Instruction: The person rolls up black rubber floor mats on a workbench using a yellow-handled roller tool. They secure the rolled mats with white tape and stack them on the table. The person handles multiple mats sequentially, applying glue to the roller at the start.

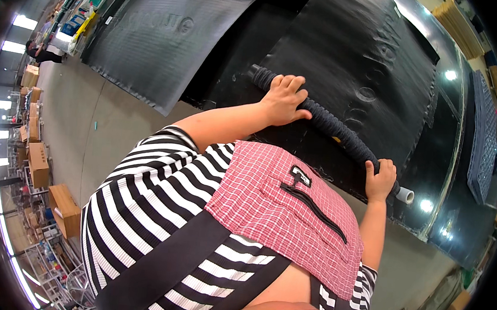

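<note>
Black rubber mat (353,64) is lying across the work table (431,185), and its near edge is being wound into a tight roll (331,123) around a white tube (405,195) whose end is protruding at the right. The mat is the largest item here; its ribbed face and the way it is draping flat suggest a heavy, limp, high-friction sheet that is likely to spring open unless pressure is kept on it. The roll itself is looking firm and stiff along its length because of the tube core, so the best hold is on top of the roll, hands spread well apart.

Left hand (284,100) is pressing down on the roll near its far end, fingers curled over the top. Right hand (380,178) is clamping around the roll close to the exposed tube end. Both hands are closed on the roll, not on the loose sheet.

A second grey mat (153,33) is lying beside it, to the left, untouched. Cardboard boxes (63,208) are standing on the floor.
</note>
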`<state>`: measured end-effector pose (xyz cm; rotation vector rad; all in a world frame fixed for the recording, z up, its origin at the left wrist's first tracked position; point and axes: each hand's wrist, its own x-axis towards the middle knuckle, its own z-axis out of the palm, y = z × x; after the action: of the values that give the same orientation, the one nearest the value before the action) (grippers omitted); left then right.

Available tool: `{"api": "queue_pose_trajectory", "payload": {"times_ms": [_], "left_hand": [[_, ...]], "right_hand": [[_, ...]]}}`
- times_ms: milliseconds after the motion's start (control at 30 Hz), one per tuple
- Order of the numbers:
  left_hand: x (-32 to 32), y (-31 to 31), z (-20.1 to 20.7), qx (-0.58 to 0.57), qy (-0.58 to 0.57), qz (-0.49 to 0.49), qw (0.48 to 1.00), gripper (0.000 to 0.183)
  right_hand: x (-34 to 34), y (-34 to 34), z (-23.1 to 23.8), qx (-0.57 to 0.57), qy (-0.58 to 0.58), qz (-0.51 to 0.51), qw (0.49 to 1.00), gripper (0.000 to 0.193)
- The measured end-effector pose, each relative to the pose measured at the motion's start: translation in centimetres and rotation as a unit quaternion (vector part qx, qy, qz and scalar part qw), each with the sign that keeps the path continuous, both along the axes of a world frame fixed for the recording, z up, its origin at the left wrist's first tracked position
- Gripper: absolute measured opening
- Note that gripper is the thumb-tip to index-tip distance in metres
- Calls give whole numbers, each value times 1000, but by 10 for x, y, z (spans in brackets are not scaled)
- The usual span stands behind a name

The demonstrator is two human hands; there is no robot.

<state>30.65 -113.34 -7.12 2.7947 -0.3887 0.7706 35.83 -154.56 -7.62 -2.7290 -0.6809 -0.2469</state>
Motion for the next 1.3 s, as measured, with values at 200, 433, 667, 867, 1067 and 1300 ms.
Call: {"api": "queue_pose_trajectory", "payload": {"times_ms": [200, 433, 667, 867, 1067, 1300], "left_hand": [[80, 3, 35, -37, 347, 22, 937, 57], [131, -6, 37, 16, 359, 41, 932, 52], [139, -7, 26, -64, 225, -11, 972, 41], [90, -21, 14, 41, 7, -80, 996, 55], [80, -10, 25, 77, 176, -56, 980, 61], [-66, 14, 22, 31, 209, -94, 973, 65]], "right_hand": [[60, 0, 11, 211, 71, -55, 973, 43], [84, 4, -2, 21, -97, -52, 994, 45], [52, 27, -7, -15, -99, -75, 992, 61], [87, 24, 10, -45, 47, -98, 993, 61], [55, 28, 15, 31, 11, -16, 999, 64], [-95, 29, 8, 1, -12, 69, 998, 70]]}}
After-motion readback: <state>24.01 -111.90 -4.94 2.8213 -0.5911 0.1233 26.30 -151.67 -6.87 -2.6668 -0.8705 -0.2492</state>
